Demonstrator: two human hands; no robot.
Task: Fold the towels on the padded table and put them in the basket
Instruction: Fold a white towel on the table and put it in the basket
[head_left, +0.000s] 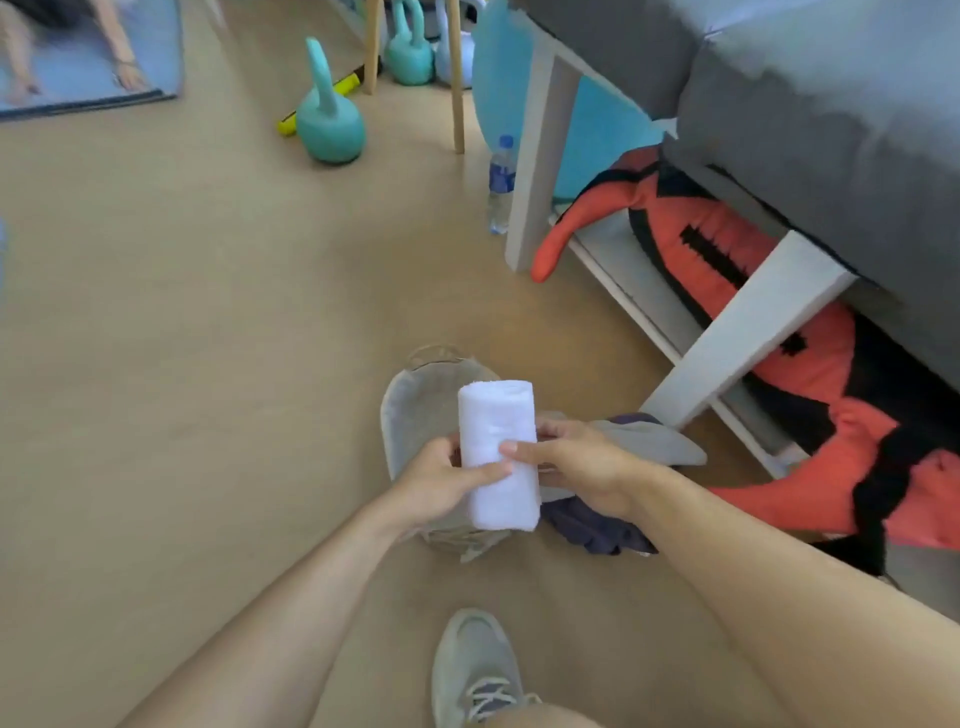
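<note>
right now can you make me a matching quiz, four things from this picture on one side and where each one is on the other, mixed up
Things:
1. rolled white towel
2. grey fabric basket
3. clear plastic water bottle
4. orange and black bag

Places:
A. standing on the floor beside the table leg
B. under the grey padded table
C. held between both hands
D. on the floor below the hands

Pairs: 1-C, 2-D, 3-A, 4-B

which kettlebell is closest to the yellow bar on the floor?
The lone teal kettlebell standing out on the open floor; the yellow bar runs just behind it. The other kettlebells sit farther back, between the wooden legs.
</note>
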